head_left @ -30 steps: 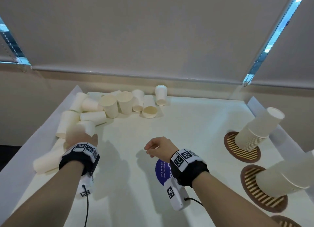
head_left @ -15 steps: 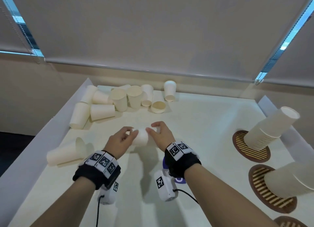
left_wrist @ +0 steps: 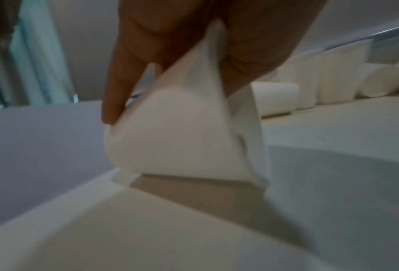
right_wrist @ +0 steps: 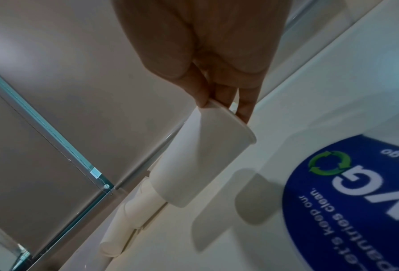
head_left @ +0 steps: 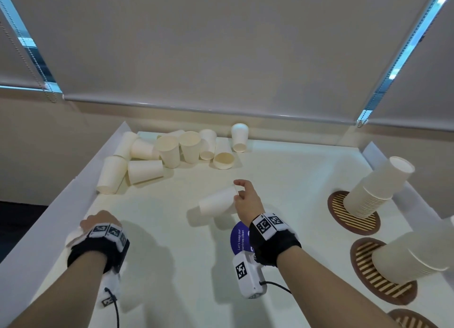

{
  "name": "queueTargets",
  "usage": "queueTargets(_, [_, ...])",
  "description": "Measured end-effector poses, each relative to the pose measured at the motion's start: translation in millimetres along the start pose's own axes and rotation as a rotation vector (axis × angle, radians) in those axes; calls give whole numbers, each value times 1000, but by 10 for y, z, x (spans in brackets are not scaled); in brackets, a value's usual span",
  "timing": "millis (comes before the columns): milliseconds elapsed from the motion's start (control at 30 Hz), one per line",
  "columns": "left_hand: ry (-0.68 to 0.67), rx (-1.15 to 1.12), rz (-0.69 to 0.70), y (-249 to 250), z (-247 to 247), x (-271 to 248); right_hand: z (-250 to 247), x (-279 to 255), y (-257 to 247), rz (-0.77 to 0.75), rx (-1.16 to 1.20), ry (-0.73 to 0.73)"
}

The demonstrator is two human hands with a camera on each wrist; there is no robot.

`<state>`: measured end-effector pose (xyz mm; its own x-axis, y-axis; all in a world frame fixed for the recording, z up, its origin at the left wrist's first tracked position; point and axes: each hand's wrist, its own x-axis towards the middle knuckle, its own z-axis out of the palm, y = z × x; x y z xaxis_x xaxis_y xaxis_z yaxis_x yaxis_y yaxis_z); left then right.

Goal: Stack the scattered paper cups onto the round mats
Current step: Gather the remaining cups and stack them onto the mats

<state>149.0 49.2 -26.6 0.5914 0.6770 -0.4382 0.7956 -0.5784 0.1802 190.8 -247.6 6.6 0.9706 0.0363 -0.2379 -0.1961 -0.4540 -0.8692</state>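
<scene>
Head view, left to right: the left hand (head_left: 99,223) has moved back to the tray's left edge, fingers curled onto a lying cup (left_wrist: 177,135). Half a second ago both hands shared one cup; now the right hand (head_left: 247,199) alone pinches that cup (head_left: 217,202) by its rim, likely bound for the stacks (head_left: 375,187) on the round mats (head_left: 344,219). White tray (head_left: 282,180), drawn blinds (head_left: 221,45) behind.

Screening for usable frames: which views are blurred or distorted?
Left wrist: motion blur smears the cup and fingers. Right wrist: sharp, sticker text readable. Head: sharp, but wide-angle bends the stacks outward.
</scene>
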Motion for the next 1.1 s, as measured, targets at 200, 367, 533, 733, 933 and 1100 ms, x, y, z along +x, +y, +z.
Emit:
queueTargets(200, [127, -355, 303, 508, -41, -438, -119, -51, 103, 56, 5, 13])
queueTargets(367, [-269, -667, 615, 932, 18, -1080, -333, -304, 116, 49, 58, -51])
queueTargets(533, [-657, -721, 842, 1150, 150, -1694, -582, -527, 133, 47, -37, -93])
queueTargets(733, [-868, -950, 643, 1419, 327, -2152, -1011, -783, 217, 12, -12, 25])
queueTargets(933, [-974, -949, 456, 1538, 303, -2475, -1271, -1027, 241, 169, 253, 59])
queueTargets(1100, [-876, -773, 552, 1555, 226, -2613, -1478, -1128, 355, 281, 519, 115])
